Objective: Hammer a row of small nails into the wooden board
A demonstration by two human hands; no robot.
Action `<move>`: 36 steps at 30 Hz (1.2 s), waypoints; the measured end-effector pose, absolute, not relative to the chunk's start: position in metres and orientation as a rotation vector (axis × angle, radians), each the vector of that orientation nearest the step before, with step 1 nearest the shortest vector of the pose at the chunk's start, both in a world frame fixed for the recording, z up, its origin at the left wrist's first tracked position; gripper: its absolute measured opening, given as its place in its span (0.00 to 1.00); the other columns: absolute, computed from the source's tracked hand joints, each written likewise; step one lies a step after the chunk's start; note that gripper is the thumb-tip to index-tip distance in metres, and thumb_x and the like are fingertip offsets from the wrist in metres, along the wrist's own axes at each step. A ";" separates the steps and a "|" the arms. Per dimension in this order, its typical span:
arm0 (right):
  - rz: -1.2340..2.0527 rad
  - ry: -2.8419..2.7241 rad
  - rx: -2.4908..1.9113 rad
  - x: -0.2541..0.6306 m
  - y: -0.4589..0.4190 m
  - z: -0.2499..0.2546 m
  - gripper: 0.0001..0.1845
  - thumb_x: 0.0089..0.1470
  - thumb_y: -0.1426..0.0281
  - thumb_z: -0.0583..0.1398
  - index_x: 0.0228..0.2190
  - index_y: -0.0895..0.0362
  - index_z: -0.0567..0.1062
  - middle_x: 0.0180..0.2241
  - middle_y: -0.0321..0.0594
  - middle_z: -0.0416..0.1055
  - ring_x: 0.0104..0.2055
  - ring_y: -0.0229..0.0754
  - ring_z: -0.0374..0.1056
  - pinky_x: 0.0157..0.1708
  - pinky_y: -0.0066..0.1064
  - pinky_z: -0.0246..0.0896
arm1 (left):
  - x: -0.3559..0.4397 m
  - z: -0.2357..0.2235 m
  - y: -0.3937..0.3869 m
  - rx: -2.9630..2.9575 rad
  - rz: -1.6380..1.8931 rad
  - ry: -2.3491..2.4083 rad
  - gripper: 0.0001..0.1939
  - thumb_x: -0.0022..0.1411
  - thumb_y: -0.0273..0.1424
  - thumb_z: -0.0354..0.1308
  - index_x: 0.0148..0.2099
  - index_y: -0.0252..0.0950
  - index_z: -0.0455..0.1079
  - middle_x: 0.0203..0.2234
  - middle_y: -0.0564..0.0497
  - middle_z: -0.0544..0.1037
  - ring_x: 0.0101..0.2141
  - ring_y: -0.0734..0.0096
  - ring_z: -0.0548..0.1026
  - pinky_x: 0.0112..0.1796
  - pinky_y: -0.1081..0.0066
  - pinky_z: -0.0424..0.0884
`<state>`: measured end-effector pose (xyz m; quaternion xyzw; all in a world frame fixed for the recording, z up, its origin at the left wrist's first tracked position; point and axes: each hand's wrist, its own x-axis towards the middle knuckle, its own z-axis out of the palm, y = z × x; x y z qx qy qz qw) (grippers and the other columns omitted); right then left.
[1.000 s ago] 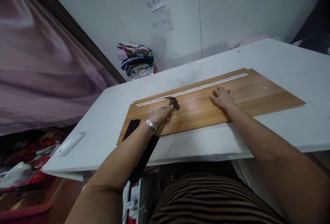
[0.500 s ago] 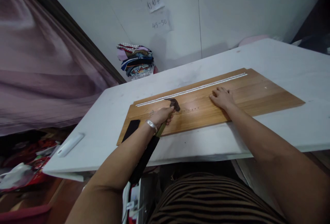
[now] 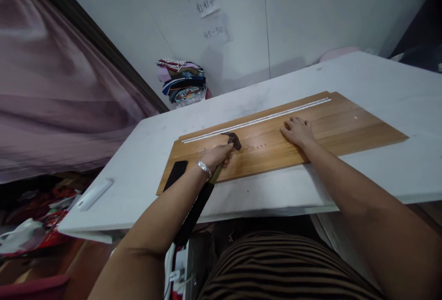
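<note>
Gripped near its head in my left hand [image 3: 219, 156] is a claw hammer [image 3: 235, 140], its long black handle running back under my forearm. The hammer's head is low over a wooden board [image 3: 331, 127]; whether it touches the surface I cannot tell. A row of small dark nails or holes [image 3: 258, 146] lies just right of the head. My right hand [image 3: 297, 131] rests on the board with its fingers spread. Beside my left wrist lie some loose nails [image 3: 202, 151]. A black flat object [image 3: 176, 173] sits at the board's left end.
Along the board's far side runs a pale strip [image 3: 255, 120]. The board lies on a white table [image 3: 138, 161], with a white oblong object [image 3: 95, 194] at its left edge. Folded cloths [image 3: 183, 81] are stacked by the wall, and a pink curtain [image 3: 62, 83] hangs at left.
Almost nothing differs. The hammer head and my left hand have shifted very slightly; my right hand stays in place on the board.
</note>
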<state>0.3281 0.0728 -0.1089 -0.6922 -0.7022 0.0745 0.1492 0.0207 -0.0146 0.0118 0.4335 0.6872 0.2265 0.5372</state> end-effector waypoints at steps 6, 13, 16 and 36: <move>0.225 -2.015 -1.991 0.328 0.073 -0.109 0.25 0.68 0.59 0.50 0.50 0.55 0.82 0.58 0.56 0.74 0.64 0.59 0.62 0.62 0.53 0.54 | 0.020 0.015 -0.013 1.027 0.556 1.616 0.16 0.76 0.40 0.58 0.38 0.33 0.71 0.21 0.56 0.67 0.16 0.81 0.60 0.19 0.77 0.57; 0.213 -2.028 -2.001 0.328 0.073 -0.110 0.27 0.68 0.59 0.49 0.52 0.58 0.81 0.59 0.57 0.73 0.65 0.58 0.62 0.62 0.53 0.54 | 0.022 0.020 -0.012 0.993 0.574 1.631 0.15 0.77 0.38 0.56 0.38 0.33 0.70 0.20 0.57 0.66 0.16 0.82 0.59 0.18 0.78 0.54; 0.214 -2.027 -2.006 0.329 0.074 -0.110 0.27 0.68 0.58 0.49 0.52 0.58 0.81 0.60 0.57 0.73 0.65 0.58 0.62 0.62 0.52 0.54 | 0.022 0.018 -0.013 1.002 0.557 1.636 0.16 0.78 0.37 0.54 0.38 0.33 0.70 0.20 0.57 0.66 0.15 0.82 0.59 0.18 0.78 0.54; 0.203 -2.018 -1.982 0.330 0.075 -0.113 0.24 0.68 0.59 0.51 0.50 0.55 0.82 0.58 0.55 0.74 0.64 0.59 0.63 0.62 0.54 0.54 | 0.017 0.013 -0.010 1.011 0.572 1.611 0.17 0.75 0.41 0.59 0.38 0.33 0.71 0.20 0.57 0.67 0.16 0.82 0.59 0.19 0.78 0.55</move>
